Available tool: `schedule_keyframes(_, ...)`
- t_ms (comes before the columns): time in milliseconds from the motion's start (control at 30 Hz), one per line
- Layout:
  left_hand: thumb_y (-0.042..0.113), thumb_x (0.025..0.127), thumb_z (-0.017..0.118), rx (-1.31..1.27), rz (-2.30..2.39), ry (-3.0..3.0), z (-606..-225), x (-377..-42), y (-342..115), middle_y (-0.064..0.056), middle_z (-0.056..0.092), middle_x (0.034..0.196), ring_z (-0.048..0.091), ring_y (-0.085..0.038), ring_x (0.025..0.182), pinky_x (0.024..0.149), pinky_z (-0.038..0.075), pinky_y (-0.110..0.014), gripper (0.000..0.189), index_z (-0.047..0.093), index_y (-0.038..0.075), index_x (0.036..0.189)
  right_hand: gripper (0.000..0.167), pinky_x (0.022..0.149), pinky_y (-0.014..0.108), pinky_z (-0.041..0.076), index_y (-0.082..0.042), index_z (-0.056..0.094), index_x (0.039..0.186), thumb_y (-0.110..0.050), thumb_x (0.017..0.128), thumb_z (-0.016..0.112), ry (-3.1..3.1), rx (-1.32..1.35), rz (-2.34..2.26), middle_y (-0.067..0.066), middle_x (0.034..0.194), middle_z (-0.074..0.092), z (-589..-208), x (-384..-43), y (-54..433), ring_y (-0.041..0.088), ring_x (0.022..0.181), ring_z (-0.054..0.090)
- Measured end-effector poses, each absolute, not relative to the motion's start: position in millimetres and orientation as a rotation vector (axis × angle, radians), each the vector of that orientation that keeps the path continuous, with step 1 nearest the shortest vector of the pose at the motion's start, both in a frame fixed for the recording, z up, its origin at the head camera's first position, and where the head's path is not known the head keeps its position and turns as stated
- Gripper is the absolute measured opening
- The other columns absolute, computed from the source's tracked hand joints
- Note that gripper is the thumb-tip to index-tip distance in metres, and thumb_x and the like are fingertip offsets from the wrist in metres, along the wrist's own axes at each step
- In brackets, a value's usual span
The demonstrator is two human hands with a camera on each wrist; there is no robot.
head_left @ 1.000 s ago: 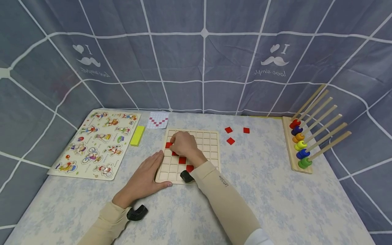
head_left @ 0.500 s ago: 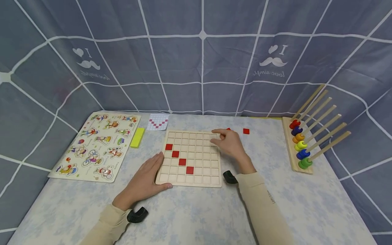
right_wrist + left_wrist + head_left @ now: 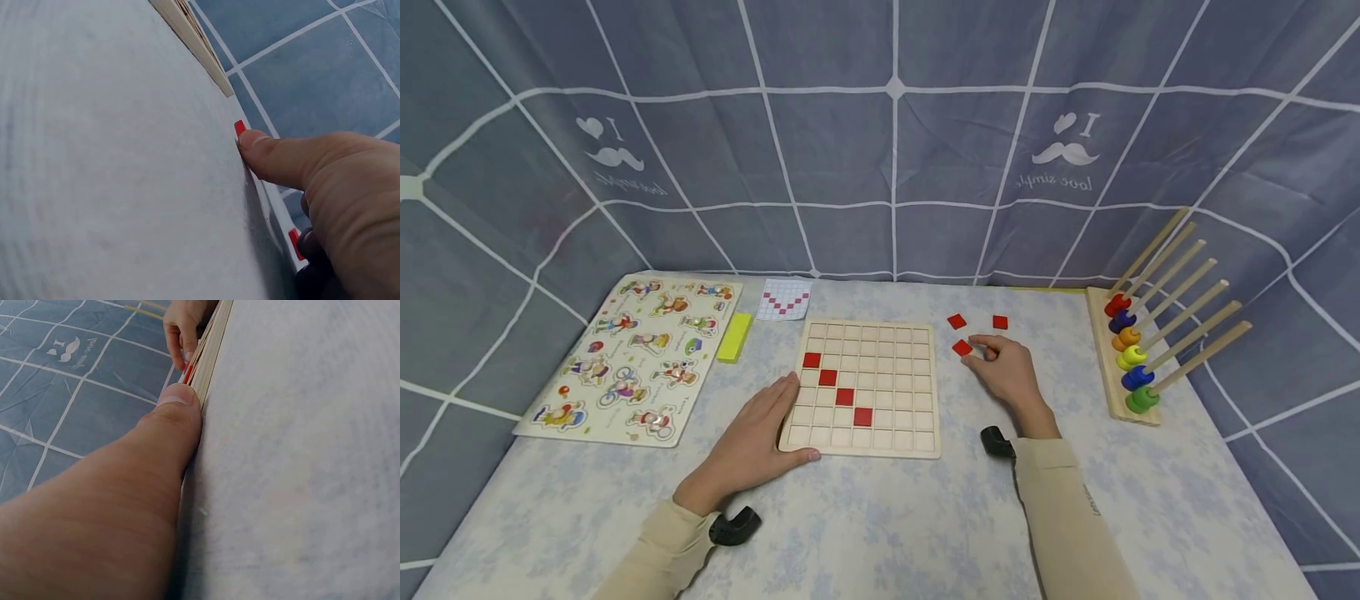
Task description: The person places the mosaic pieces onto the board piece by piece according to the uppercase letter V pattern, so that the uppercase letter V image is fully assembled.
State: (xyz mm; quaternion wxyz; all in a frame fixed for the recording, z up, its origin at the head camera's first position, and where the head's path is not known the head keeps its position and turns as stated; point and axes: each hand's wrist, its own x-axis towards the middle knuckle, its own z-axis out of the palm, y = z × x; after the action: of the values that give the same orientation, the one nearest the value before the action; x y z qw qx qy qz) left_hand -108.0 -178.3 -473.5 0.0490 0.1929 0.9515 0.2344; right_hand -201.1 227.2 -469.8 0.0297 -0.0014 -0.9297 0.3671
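Two hands work on the tabletop (image 3: pixel 887 525). The left hand (image 3: pixel 751 446), fingers relaxed, lies against the left edge and near-left corner of a grid board (image 3: pixel 895 367) in the middle, on which four red tiles (image 3: pixel 845 397) run diagonally. Right of it, the right hand (image 3: pixel 1011 377) has thumb and forefinger at a loose red tile (image 3: pixel 962 347); I can't tell whether they pinch it. Towards the tabletop's far edge lie a yellow block (image 3: pixel 734 337), two other red tiles (image 3: pixel 957 322) and a pattern card (image 3: pixel 783 300)

right hand (image 3: pixel 1011 372) at red tile (image 3: pixel 962 348) (seemingly touching)
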Motion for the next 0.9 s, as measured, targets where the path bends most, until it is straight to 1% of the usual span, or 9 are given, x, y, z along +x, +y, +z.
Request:
schedule_keyframes(300, 0.066, 0.081, 0.075, 0.595, 0.719, 2.911, -472.6, -107.7, -178.1, -0.014, 0.021, 0.171, 0.023, -0.035, 0.157, 0.125, 0.025, -0.056, 0.118, 0.017, 0.005, 0.164, 0.038, 0.072, 0.034, 0.039, -0.008, 0.074, 0.124, -0.031, 0.093, 0.075, -2.888, -0.015, 1.05, -0.001, 0.067, 0.044, -474.5, -201.5, 226.3, 0.016, 0.063, 0.036)
schedule_keyframes(433, 0.067, 0.081, 0.074, 0.581, 0.721, 2.898, -472.8, -107.8, -177.4, -0.013, 0.02, 0.171, 0.022, -0.034, 0.157, 0.126, 0.024, -0.055, 0.119, 0.015, 0.006, 0.164, 0.038, 0.072, 0.033, 0.039, -0.007, 0.073, 0.125, -0.031, 0.095, 0.072, -2.896, 0.003, 1.027, -0.001, 0.067, 0.045, -475.3, -201.7, 225.4, 0.016, 0.063, 0.037)
schedule_keyframes(633, 0.066, 0.081, 0.075, 0.579, 0.71, 2.899, -472.1, -107.4, -176.8, -0.012, 0.02, 0.171, 0.022, -0.034, 0.157, 0.126, 0.024, -0.055, 0.118, 0.016, 0.006, 0.164, 0.037, 0.07, 0.033, 0.038, -0.005, 0.07, 0.128, -0.026, 0.098, 0.068, -2.9, 0.064, 0.998, -0.001, 0.067, 0.045, -475.1, -201.5, 226.3, 0.016, 0.062, 0.036)
schedule_keyframes(800, 0.066, 0.082, 0.074, 0.602, 0.706, 2.922, -473.9, -106.9, -177.5, -0.013, 0.021, 0.171, 0.024, -0.035, 0.157, 0.125, 0.026, -0.056, 0.117, 0.018, 0.004, 0.164, 0.035, 0.071, 0.033, 0.037, -0.004, 0.071, 0.125, -0.025, 0.096, 0.071, -2.888, 0.043, 1.008, 0.0, 0.07, 0.045, -473.5, -200.1, 225.4, 0.017, 0.065, 0.038)
schedule_keyframes(900, 0.066, 0.081, 0.074, 0.601, 0.705, 2.927, -474.6, -106.9, -177.7, -0.013, 0.021, 0.171, 0.024, -0.035, 0.157, 0.125, 0.026, -0.056, 0.117, 0.018, 0.004, 0.164, 0.034, 0.069, 0.032, 0.039, -0.003, 0.073, 0.121, -0.025, 0.096, 0.07, -2.881, 0.049, 0.971, 0.0, 0.068, 0.046, -474.5, -200.9, 224.8, 0.017, 0.063, 0.039)
